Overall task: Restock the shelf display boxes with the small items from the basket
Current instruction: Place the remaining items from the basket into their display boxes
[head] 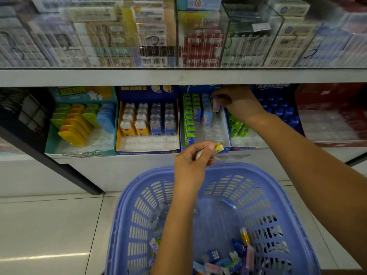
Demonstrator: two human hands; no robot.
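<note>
A purple plastic basket (278, 195) stands on the floor below the shelf, with several small packs (228, 261) loose in its bottom. My left hand (190, 165) hovers above the basket's far rim and pinches a small yellow pack (218, 147). My right hand (238, 104) reaches into the blue display box (227, 133) on the lower shelf and holds a small purple-and-yellow pack (216, 104) beside the row of blue packs (206, 114). Green packs (189, 124) fill the box's left row.
Left of that box stand a box of bear-shaped containers (148, 122) and a teal box of yellow, green and blue tins (79, 120). Green and blue bottles (278, 114) sit to the right. A shelf edge (178, 77) overhangs; clear cases of packets stand above.
</note>
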